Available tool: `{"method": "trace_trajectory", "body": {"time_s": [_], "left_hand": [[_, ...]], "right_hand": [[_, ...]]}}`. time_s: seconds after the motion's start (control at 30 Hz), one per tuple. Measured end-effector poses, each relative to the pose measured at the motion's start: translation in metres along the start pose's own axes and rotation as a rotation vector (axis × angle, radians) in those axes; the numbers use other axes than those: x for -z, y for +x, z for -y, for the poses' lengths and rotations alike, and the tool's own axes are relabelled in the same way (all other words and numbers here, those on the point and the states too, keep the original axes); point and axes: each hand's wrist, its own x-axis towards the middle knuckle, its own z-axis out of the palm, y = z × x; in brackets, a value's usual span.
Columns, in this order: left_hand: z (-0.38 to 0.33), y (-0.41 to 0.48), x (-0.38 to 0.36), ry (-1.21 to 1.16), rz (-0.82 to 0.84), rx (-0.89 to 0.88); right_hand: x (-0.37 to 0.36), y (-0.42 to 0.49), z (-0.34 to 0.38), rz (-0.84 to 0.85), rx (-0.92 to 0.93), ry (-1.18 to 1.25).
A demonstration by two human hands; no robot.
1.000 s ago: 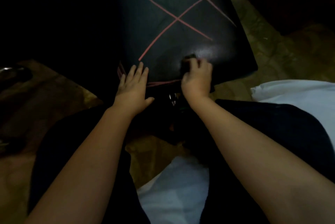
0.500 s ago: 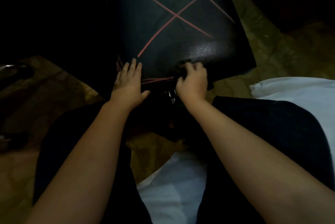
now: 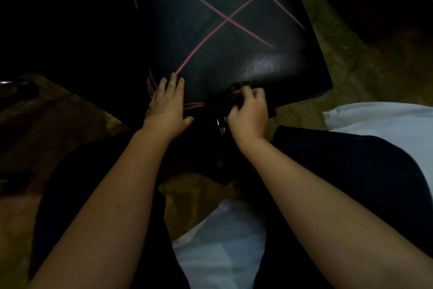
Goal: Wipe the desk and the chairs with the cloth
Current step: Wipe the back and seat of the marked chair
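A black padded chair seat (image 3: 225, 38) with pink crossed lines fills the upper middle of the dim scene. My left hand (image 3: 166, 105) lies flat on the seat's near left corner, fingers straight. At the seat's near edge my right hand (image 3: 248, 113) has its fingers curled round a dark cloth (image 3: 234, 93). Only a small bunch of that cloth shows past the fingers.
Patterned brownish floor (image 3: 351, 59) lies around the chair. My dark-clad legs (image 3: 351, 171) and a white garment (image 3: 384, 120) fill the foreground. A dark object with a shiny rim (image 3: 14, 89) sits at the far left. Metal parts (image 3: 221, 123) glint under the seat's front edge.
My right hand with the cloth has slid from the seat surface toward me onto the front edge. My left hand has stayed flat on the near left corner.
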Motion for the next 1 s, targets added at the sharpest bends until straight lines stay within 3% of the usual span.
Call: {"method": "trace_trajectory", "body": {"time_s": [0.07, 0.13, 0.2, 0.27, 0.33, 0.4, 0.6, 0.7, 0.87, 0.93, 1.0], "left_hand": [[0.000, 0.001, 0.001, -0.001, 0.004, 0.014], [0.002, 0.002, 0.003, 0.010, 0.011, 0.006], [0.005, 0.002, 0.005, 0.011, 0.022, -0.014], [0.008, 0.001, 0.006, 0.009, 0.027, -0.025], [0.008, 0.000, 0.006, 0.005, 0.029, -0.027], [0.006, 0.001, 0.004, -0.003, 0.028, -0.032], [0.006, 0.003, 0.007, -0.014, 0.052, -0.005], [0.010, 0.000, 0.011, -0.046, 0.050, -0.018], [0.015, -0.002, 0.012, -0.113, 0.045, -0.033], [0.015, -0.001, 0.011, -0.114, 0.052, -0.039], [0.014, 0.000, 0.010, -0.107, 0.060, -0.041]], "right_hand": [[-0.006, -0.012, 0.008, 0.098, 0.148, 0.019], [-0.003, -0.005, 0.007, 0.125, 0.171, 0.065], [0.005, 0.017, -0.005, -0.003, 0.035, 0.109], [0.021, 0.045, -0.022, -0.148, -0.222, 0.195], [0.030, 0.060, -0.035, -0.186, -0.369, 0.212], [0.025, 0.051, -0.029, -0.129, -0.288, 0.092], [-0.012, -0.011, 0.025, 0.319, 0.442, -0.025], [-0.007, 0.011, 0.017, 0.228, 0.415, 0.021], [0.011, 0.055, -0.014, -0.042, -0.010, 0.019], [0.005, 0.041, -0.005, -0.027, 0.100, -0.031], [-0.008, 0.015, 0.010, 0.082, 0.329, -0.053]]}}
